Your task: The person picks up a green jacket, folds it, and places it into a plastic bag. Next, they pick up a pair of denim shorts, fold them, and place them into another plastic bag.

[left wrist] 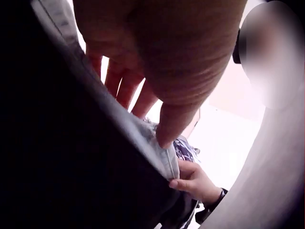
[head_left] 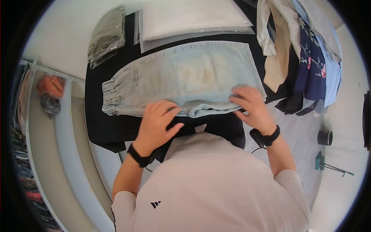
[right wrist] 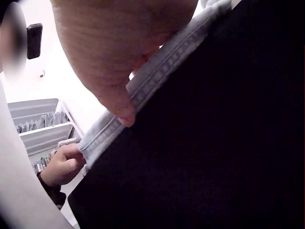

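Light blue jeans (head_left: 162,77), faded with brownish patches, lie folded lengthwise on a black-covered table. Their gathered elastic waist is at the left, the hems at the right. My left hand (head_left: 156,121) rests on the near edge, fingers spread over the denim and thumb apart from them. Close to the hem end, my right hand (head_left: 251,106) touches the same edge, fingers on top. In the right wrist view its thumb (right wrist: 125,114) lies against the stitched seam (right wrist: 162,67); the other fingertips are mostly hidden behind the denim. Between the hands, the near edge is rumpled.
Clear plastic bags (head_left: 193,19) lie stacked at the table's far side, with a bagged olive garment (head_left: 108,36) at far left. Several garments (head_left: 313,54) hang over the right end. Shelves (head_left: 29,116) of folded clothes stand at left. A black cup-like object (head_left: 325,137) is at right.
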A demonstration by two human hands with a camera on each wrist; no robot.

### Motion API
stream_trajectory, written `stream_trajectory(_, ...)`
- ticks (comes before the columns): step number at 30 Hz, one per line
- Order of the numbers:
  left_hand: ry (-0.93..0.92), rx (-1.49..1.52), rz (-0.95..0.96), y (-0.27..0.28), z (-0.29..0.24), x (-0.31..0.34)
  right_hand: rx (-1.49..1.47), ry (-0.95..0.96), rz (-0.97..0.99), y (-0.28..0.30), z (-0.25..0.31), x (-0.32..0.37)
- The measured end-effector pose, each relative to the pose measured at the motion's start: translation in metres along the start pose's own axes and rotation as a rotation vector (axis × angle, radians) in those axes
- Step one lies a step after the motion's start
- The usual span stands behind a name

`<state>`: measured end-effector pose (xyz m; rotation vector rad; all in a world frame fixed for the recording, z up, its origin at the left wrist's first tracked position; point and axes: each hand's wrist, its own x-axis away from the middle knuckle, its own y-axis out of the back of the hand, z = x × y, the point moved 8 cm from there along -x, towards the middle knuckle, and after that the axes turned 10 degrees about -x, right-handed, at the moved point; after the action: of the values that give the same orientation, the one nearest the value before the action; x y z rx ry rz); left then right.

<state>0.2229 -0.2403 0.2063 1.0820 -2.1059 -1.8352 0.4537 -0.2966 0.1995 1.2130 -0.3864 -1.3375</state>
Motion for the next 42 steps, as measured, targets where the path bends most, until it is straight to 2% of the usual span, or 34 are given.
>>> stream_trajectory(2,-0.025,0.091,-0.025,-0.016,-0.006,-0.004,-0.169,0.036,0.047,-0.017,0.009,-0.004)
stream_trajectory(7,0.007,0.11,-0.075,-0.027,-0.003,-0.008,-0.199,0.033,-0.003,-0.022,0.007,-0.007)
stream_trajectory(9,0.046,0.114,-0.076,-0.029,0.002,-0.008,-0.227,-0.08,-0.079,-0.019,-0.007,-0.007)
stream_trajectory(12,0.132,0.1,-0.049,-0.034,0.007,-0.011,-0.152,-0.182,-0.07,-0.021,-0.015,-0.011)
stream_trajectory(14,0.315,0.194,-0.104,-0.032,0.015,-0.013,-0.157,-0.215,-0.048,-0.02,-0.017,-0.016)
stream_trajectory(16,0.259,0.168,-0.151,-0.03,0.012,-0.015,-0.164,-0.245,-0.027,-0.02,-0.016,-0.02)
stream_trajectory(18,0.202,0.148,-0.207,-0.028,0.009,-0.017,-0.275,-0.361,-0.017,-0.021,-0.024,-0.02)
stream_trajectory(20,0.237,0.009,-0.133,-0.035,0.01,-0.016,-0.261,-0.377,-0.049,-0.013,-0.032,-0.015)
stream_trajectory(24,0.304,0.093,-0.189,-0.032,0.012,-0.018,-0.185,-0.43,-0.177,0.016,-0.056,0.004)
stream_trajectory(26,0.333,0.09,-0.197,-0.03,0.012,-0.02,-0.068,-0.448,-0.178,0.028,-0.07,0.018)
stream_trajectory(28,0.364,0.12,-0.174,-0.031,0.014,-0.02,0.118,-0.523,-0.35,0.049,-0.081,0.033)
stream_trajectory(29,0.398,0.139,-0.144,-0.034,0.016,-0.02,0.033,-0.654,-0.401,0.053,-0.092,0.043)
stream_trajectory(30,0.395,0.143,-0.145,-0.035,0.016,-0.021,0.037,-0.655,-0.403,0.053,-0.094,0.045)
stream_trajectory(32,0.361,0.098,-0.203,-0.032,0.015,-0.02,-0.371,-0.887,-0.473,0.036,-0.118,0.062)
stream_trajectory(33,0.361,0.097,-0.203,-0.034,0.016,-0.019,-0.372,-0.888,-0.473,0.037,-0.113,0.057)
stream_trajectory(35,0.287,0.06,-0.249,-0.032,0.013,-0.017,-0.633,-1.079,-0.442,0.023,-0.108,0.051)
stream_trajectory(36,0.287,0.057,-0.25,-0.034,0.014,-0.015,-0.636,-1.076,-0.442,0.021,-0.109,0.05)
stream_trajectory(38,0.304,0.196,-0.318,-0.035,0.017,-0.009,-1.127,-1.06,-0.526,0.001,-0.115,0.046)
stream_trajectory(39,0.307,0.193,-0.322,-0.031,0.017,-0.008,-1.129,-1.056,-0.522,0.0,-0.119,0.046)
stream_trajectory(41,0.202,0.307,-0.302,-0.023,0.008,-0.009,-1.621,-0.976,-0.516,-0.015,-0.119,0.04)
stream_trajectory(42,0.21,0.303,-0.306,-0.021,0.012,-0.007,-1.623,-0.974,-0.506,-0.016,-0.12,0.04)
